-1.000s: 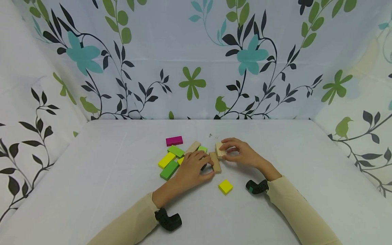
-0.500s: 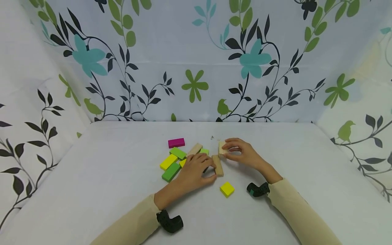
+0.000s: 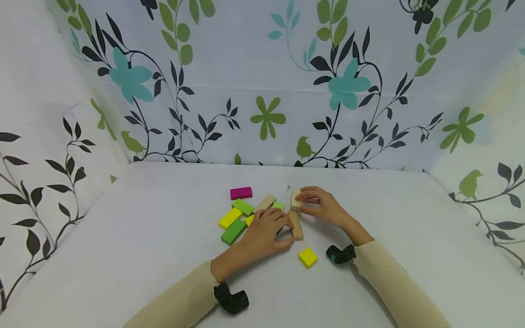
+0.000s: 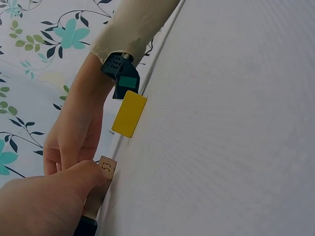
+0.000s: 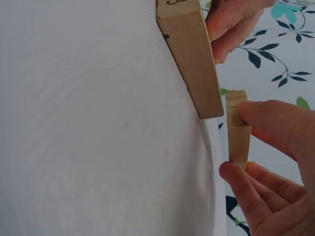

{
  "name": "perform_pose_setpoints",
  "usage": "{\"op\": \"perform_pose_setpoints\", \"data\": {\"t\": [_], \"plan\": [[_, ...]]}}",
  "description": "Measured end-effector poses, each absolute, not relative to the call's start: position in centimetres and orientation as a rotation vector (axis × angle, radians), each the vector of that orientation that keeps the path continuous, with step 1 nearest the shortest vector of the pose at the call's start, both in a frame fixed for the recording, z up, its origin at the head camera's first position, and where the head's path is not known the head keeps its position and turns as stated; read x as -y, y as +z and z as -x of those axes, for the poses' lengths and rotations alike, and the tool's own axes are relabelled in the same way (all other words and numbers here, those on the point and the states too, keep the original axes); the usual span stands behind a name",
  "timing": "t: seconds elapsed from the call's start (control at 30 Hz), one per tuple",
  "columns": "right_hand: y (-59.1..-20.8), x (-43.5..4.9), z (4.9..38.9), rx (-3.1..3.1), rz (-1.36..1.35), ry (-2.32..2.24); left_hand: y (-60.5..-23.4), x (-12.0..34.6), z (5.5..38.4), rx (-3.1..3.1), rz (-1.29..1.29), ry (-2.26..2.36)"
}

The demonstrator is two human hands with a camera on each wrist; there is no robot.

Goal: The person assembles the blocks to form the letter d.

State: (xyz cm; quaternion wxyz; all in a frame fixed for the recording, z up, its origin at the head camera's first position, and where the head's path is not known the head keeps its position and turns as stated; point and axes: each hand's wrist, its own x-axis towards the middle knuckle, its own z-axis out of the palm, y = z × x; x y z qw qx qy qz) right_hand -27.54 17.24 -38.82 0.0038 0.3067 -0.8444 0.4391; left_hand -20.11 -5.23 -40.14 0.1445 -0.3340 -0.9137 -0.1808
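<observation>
My left hand pinches a tan wooden block lying on the table, thumb at its near end. The number 53 shows on that block's end in the left wrist view. With thumb and fingers my right hand pinches a paler wooden piece at the tan block's far end. A seam crosses this paler piece in the right wrist view; I cannot tell whether it is one block or two. Beneath my left hand, a black thing is mostly hidden.
Left of my left hand lie several coloured blocks: yellow, dark green, light green and another wooden one. A magenta block lies behind them. Nearer me is a yellow block. Patterned cloth borders the table.
My right hand has shifted the paler wooden piece left and slightly away, from beside the tan block's far end to nearly in line with it. The head view has shifted slightly.
</observation>
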Motion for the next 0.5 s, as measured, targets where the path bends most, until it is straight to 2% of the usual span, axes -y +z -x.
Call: {"op": "perform_pose_setpoints", "data": {"t": [0.5], "plan": [[-38.94, -16.98, 27.76, 2.718, -1.037, 1.349, -40.16, 5.18, 19.97, 2.627, 0.955, -0.49]]}}
